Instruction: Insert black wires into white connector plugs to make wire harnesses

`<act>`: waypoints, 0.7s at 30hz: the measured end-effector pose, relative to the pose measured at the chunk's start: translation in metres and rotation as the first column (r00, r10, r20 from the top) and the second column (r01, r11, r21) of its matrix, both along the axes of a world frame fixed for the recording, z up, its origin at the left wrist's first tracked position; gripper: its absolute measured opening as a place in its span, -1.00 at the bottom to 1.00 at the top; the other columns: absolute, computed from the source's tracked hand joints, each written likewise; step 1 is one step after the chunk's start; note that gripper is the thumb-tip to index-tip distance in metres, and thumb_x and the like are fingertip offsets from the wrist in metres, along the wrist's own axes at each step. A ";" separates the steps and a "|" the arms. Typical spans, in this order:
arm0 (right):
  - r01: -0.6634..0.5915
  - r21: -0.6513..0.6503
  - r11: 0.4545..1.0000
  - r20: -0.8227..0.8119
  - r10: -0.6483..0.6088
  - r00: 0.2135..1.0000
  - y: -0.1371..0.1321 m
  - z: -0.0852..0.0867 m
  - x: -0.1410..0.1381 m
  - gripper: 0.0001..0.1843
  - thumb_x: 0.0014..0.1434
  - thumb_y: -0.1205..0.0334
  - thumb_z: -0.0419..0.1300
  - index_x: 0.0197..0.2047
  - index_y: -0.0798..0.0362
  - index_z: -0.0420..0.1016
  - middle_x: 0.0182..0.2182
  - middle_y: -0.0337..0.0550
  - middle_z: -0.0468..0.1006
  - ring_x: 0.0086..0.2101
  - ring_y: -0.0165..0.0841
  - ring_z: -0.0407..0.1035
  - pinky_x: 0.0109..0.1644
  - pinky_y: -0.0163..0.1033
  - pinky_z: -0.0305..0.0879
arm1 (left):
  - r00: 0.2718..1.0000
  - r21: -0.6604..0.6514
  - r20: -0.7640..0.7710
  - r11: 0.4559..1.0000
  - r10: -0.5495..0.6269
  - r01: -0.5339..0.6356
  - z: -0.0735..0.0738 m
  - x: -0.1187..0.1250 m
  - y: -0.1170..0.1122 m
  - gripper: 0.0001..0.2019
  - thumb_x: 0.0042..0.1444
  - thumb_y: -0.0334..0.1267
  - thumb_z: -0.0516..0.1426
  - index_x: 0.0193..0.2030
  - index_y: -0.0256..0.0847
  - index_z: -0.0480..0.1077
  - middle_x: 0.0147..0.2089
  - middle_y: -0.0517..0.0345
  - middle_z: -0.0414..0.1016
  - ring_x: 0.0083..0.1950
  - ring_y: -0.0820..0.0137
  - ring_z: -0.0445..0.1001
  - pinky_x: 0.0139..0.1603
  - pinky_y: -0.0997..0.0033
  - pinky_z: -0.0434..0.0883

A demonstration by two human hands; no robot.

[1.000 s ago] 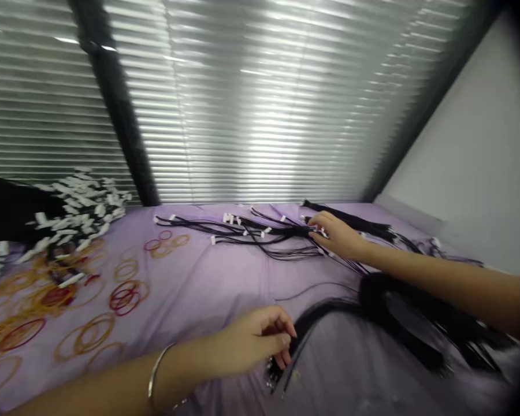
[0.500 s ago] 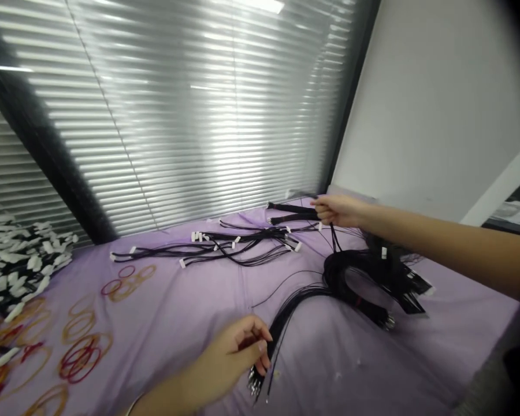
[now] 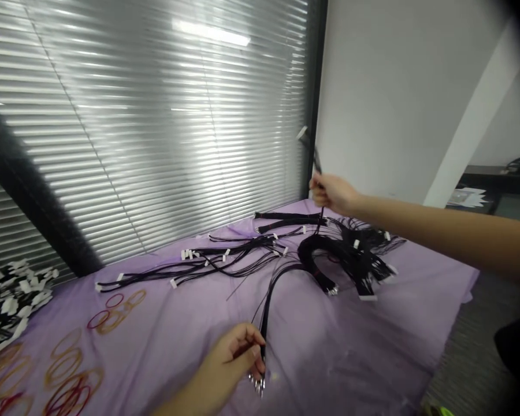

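Note:
My left hand [image 3: 242,352] is closed round the near end of a bundle of black wires [image 3: 272,294], whose silvery metal tips poke out below the fingers. From there the bundle curves up and away over the purple cloth. My right hand [image 3: 335,193] is raised at the far right, its fingers wrapped round a black cable [image 3: 318,162] with a white connector at its upper end. That cable's lower part hangs towards a curved, tied black wire bundle [image 3: 314,254] on the cloth.
Loose black cables with white connectors [image 3: 225,254] lie along the back, beside blinds [image 3: 190,144]. Red and tan rubber bands [image 3: 69,375] are scattered at the left, near a heap of white-ended cables [image 3: 13,306]. The purple cloth [image 3: 351,352] ends at the right.
My right hand has lifted the cable, which now points upward. The bundle in my left hand looks thinner and more stretched. The view has turned somewhat to the right.

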State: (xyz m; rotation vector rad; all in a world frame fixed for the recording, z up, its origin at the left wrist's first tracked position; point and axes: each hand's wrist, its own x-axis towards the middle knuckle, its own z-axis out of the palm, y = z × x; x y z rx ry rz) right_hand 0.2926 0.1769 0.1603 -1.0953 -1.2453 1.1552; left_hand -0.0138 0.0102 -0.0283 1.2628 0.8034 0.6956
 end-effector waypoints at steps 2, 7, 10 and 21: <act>0.001 -0.135 0.991 0.043 0.004 0.999 0.005 -0.041 -0.002 -0.64 0.35 0.13 -0.04 -0.44 0.16 0.16 -0.66 -0.38 -0.06 -0.67 -0.60 -0.14 -0.62 -0.45 -0.16 | 1.000 0.005 0.009 1.000 -0.016 0.016 0.001 0.000 -0.001 -0.65 0.14 -0.04 0.15 -0.18 -0.32 0.24 -0.37 0.11 0.39 -0.36 0.46 0.38 -0.30 0.42 0.32; 0.080 -0.228 0.970 -0.001 -0.082 0.997 0.036 -0.082 -0.005 -0.62 0.36 0.11 -0.03 -0.44 0.17 0.17 -0.65 -0.40 -0.06 -0.67 -0.62 -0.19 -0.64 -0.47 -0.20 | 0.999 -0.007 -0.034 1.000 -0.028 0.028 0.011 0.001 -0.003 -0.66 0.15 -0.04 0.13 -0.20 -0.33 0.22 -0.40 0.12 0.40 -0.39 0.49 0.36 -0.27 0.42 0.30; 0.154 -0.157 0.976 -0.101 -0.171 0.980 0.056 -0.051 -0.002 -0.57 0.39 0.05 -0.13 -0.44 0.14 0.11 -0.65 -0.40 -0.14 -0.67 -0.60 -0.25 -0.64 -0.44 -0.26 | 0.998 0.001 -0.050 0.999 -0.032 0.032 0.013 0.002 -0.003 -0.64 0.14 -0.02 0.13 -0.19 -0.33 0.22 -0.39 0.10 0.40 -0.38 0.48 0.35 -0.26 0.42 0.30; 0.148 -0.115 0.982 -0.096 -0.159 0.983 0.032 -0.047 0.017 -0.58 0.38 0.05 -0.11 -0.44 0.14 0.10 -0.64 -0.39 -0.16 -0.67 -0.60 -0.24 -0.63 -0.44 -0.23 | 0.997 0.007 -0.069 0.999 -0.045 0.046 0.013 0.000 -0.004 -0.68 0.17 -0.05 0.11 -0.18 -0.31 0.23 -0.36 0.12 0.39 -0.34 0.47 0.34 -0.23 0.42 0.28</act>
